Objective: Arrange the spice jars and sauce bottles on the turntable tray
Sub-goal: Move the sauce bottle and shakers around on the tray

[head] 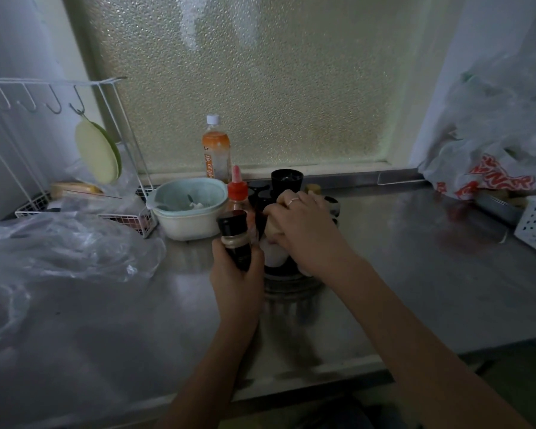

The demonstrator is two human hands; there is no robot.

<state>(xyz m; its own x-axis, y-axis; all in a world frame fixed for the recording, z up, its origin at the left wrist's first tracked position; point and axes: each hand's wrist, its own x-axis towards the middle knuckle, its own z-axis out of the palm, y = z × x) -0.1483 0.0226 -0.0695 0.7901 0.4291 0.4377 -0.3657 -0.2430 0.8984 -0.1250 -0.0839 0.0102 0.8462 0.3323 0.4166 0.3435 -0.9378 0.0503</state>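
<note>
Left hand (237, 274): fingers clamped around a dark spice jar (236, 239), held upright just left of the turntable tray (287, 275) on the steel counter (415, 258). Right hand (304, 226): fingers curled over a pale jar (272, 231) on the tray; a red-capped sauce bottle (237, 193) stands just behind the left fingers.

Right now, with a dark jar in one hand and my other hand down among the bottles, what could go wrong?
The tray looks crowded, so pushing the dark jar in with the left hand might tip the red-capped sauce bottle beside it. The right hand hides several jars; an elbow shift could knock them. The bowl sits close to the left.
</note>
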